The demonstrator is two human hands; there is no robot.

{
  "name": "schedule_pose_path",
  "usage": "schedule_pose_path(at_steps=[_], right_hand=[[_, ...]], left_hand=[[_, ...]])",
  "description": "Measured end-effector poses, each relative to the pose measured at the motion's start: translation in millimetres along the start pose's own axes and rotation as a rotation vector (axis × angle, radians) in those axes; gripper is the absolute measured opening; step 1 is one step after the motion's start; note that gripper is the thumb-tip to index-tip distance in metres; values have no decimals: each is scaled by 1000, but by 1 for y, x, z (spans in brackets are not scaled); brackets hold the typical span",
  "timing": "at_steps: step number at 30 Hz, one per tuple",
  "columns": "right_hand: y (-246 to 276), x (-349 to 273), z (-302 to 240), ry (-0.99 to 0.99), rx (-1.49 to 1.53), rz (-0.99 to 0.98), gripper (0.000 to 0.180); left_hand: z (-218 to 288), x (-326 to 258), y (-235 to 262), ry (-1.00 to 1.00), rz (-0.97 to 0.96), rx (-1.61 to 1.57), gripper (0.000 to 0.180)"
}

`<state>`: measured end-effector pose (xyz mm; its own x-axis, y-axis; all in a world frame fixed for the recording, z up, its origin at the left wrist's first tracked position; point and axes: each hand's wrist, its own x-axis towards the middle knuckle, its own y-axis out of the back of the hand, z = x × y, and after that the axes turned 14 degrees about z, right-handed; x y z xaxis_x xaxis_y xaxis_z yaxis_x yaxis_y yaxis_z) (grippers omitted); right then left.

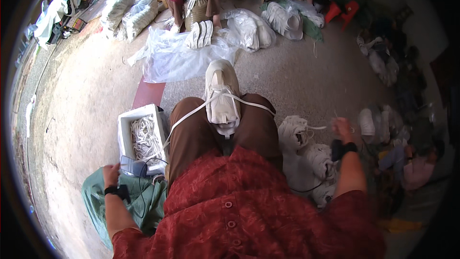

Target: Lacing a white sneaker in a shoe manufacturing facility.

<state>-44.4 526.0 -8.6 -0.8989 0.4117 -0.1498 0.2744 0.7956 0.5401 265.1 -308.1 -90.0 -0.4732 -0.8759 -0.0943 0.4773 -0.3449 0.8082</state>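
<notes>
A beige sneaker (223, 74) rests between my knees, toe pointing away from me. Its white shoelace (191, 112) crosses once near the toe, and the two ends spread out to the left and right. Out at the left, beside the white box, my left hand (111, 175) is closed, with the left lace end running toward it. My right hand (342, 129) is stretched far to the right above a pile of shoes, fingers drawn together and blurred. The lace between my right knee and that hand is only partly visible.
A white foam box (123, 129) full of loose laces stands left of my leg, by a green sack (93, 194). Several pale shoes (316, 160) are heaped at my right. Ahead lies clear plastic sheeting (167, 60); beyond it sits another person (175, 5) with stacked shoe parts.
</notes>
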Motion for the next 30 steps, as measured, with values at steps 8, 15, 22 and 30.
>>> schedule_pose_path(at_steps=[8, 15, 22, 30], right_hand=[[-247, -89, -186, 552, -201, -1210, 11], [-298, -73, -201, 1404, -359, -46, 8], [-297, -74, -169, 90, 521, -588, 8], [-320, -74, -160, 428, 430, -383, 12]], left_hand=[[315, -99, -95, -199, -1193, -473, 14], [365, -82, -168, -568, -869, -663, 6], [353, -92, -182, -435, -833, -995, 4], [352, -95, -177, -351, -795, -932, 7]])
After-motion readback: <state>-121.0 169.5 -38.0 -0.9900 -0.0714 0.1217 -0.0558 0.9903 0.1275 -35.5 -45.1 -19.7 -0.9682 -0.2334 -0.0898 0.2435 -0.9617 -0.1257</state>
